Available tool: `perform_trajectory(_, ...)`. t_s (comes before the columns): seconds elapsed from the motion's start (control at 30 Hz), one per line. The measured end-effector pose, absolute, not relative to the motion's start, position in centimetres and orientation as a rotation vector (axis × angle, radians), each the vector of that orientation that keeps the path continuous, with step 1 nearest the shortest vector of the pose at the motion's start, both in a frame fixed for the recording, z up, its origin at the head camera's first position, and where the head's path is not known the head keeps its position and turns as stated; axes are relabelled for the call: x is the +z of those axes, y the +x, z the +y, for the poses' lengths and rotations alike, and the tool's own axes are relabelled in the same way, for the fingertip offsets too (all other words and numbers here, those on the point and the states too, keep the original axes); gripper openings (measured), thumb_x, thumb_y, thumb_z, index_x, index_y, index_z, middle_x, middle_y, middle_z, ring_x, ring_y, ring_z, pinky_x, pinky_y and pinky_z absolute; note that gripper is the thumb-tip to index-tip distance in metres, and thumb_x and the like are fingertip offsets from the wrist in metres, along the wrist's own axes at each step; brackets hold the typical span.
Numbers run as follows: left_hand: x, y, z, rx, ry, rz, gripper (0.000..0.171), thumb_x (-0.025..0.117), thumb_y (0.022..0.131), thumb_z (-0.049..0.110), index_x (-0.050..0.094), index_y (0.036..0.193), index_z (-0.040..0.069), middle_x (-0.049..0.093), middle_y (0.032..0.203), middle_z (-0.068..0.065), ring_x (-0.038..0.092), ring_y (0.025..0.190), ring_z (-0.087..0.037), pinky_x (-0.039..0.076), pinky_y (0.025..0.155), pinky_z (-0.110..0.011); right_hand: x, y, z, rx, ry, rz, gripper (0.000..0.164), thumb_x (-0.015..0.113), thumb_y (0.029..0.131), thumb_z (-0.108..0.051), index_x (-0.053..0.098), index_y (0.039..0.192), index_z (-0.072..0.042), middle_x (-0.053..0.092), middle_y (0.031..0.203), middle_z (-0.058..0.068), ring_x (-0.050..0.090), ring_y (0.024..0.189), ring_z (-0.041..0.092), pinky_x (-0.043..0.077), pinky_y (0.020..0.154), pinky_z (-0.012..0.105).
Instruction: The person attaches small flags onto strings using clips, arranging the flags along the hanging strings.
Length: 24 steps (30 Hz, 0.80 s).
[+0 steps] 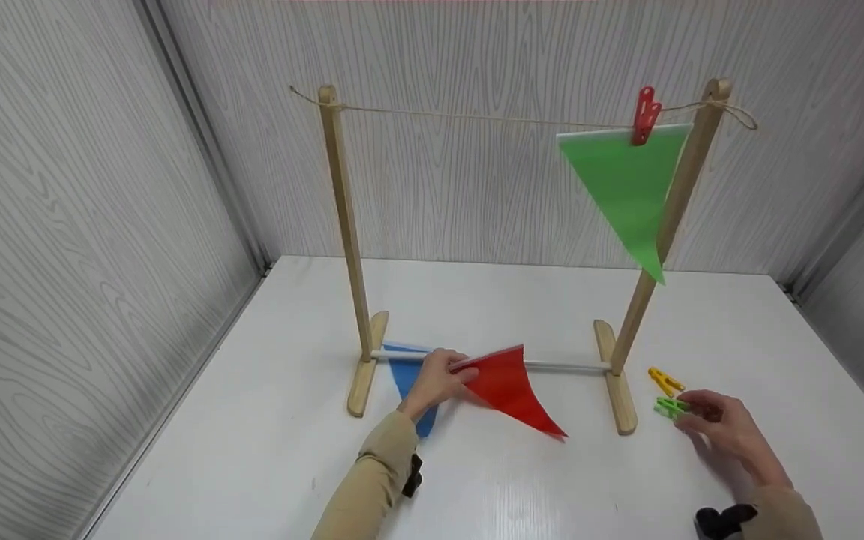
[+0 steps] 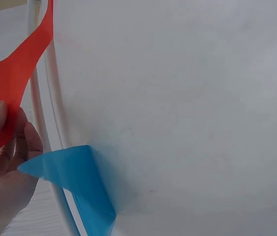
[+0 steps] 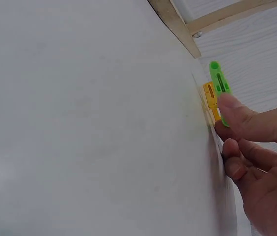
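My left hand [image 1: 436, 381] pinches one end of the white-edged top of a red triangular flag [image 1: 508, 384], thumb on one face and fingers behind, as the left wrist view shows. A blue flag [image 1: 404, 373] lies partly behind that hand, by the stand's left foot. At the right, my right hand [image 1: 728, 429] pinches a green clothespin [image 3: 219, 81] between thumb and index finger. Just behind it on the table lies a yellow clothespin [image 1: 664, 380]. A green flag [image 1: 631, 187] hangs from the string [image 1: 469, 116], held by a red clothespin [image 1: 645, 116].
A wooden stand has a left post [image 1: 346, 225], a right post [image 1: 676, 217], and a white crossbar [image 1: 567, 367] low between its feet. The string runs between the post tops. Grained panels [image 1: 87, 187] wall the white table [image 1: 522, 495] at the back and sides.
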<state>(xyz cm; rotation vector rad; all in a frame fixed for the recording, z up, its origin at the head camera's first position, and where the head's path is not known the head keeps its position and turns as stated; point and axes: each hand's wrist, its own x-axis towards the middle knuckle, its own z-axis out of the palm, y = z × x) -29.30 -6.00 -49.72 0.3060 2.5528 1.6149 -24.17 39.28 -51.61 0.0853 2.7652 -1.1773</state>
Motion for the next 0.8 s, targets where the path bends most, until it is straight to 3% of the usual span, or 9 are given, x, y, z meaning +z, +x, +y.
perform_trajectory(0.2,-49.7,-29.6,-6.6,1.798,0.315,2.479,0.022,0.075,0.092,0.019,0.076,0.107,0.002,0.078,0.097,-0.014,0.069,0.082,-0.015,0.061,0.084,-0.036,-51.9,-23.9,39.2,-1.264,0.096,2.801,0.055,0.063,0.1,-0.033,0.053,0.14,0.004,0.06,0.132,0.022,0.055,0.095,0.0,0.047,0.077,0.012)
perform_trajectory(0.33,-49.6,-29.7,-7.1,1.956,0.254,2.363,0.026,0.078,0.089,0.021,0.076,0.106,0.0,0.078,0.095,-0.013,0.071,0.08,-0.012,0.062,0.081,-0.032,-52.1,-23.7,39.0,-1.449,0.155,2.789,0.06,0.06,0.101,-0.041,0.051,0.142,0.002,0.064,0.117,-0.009,0.057,0.087,-0.001,0.051,0.072,0.018)
perform_trajectory(0.43,-49.4,-29.8,-7.3,2.063,0.212,2.255,0.029,0.078,0.089,0.022,0.075,0.107,-0.001,0.079,0.093,-0.01,0.073,0.08,-0.012,0.062,0.082,-0.029,-52.2,-23.6,38.8,-1.61,0.189,2.77,0.06,0.057,0.102,-0.044,0.05,0.143,0.0,0.06,0.104,-0.022,0.058,0.083,0.005,0.052,0.07,0.02)
perform_trajectory(0.57,-49.1,-29.9,-7.4,2.114,0.217,2.189,0.032,0.074,0.093,0.023,0.073,0.112,-0.003,0.078,0.096,-0.012,0.076,0.084,-0.015,0.061,0.089,-0.032,-52.1,-23.6,38.3,-1.733,0.207,2.741,0.06,0.054,0.102,-0.045,0.049,0.143,-0.001,0.06,0.104,-0.019,0.057,0.087,0.007,0.053,0.074,0.016)
perform_trajectory(0.8,-48.0,-29.7,-7.4,2.151,0.251,2.157,0.037,0.066,0.098,0.028,0.071,0.12,-0.002,0.077,0.107,-0.015,0.074,0.093,-0.015,0.057,0.097,-0.033,-51.4,-23.8,37.4,-1.837,0.217,2.691,0.058,0.053,0.102,-0.045,0.05,0.144,-0.004,0.056,0.107,-0.029,0.057,0.096,0.004,0.05,0.082,0.009)
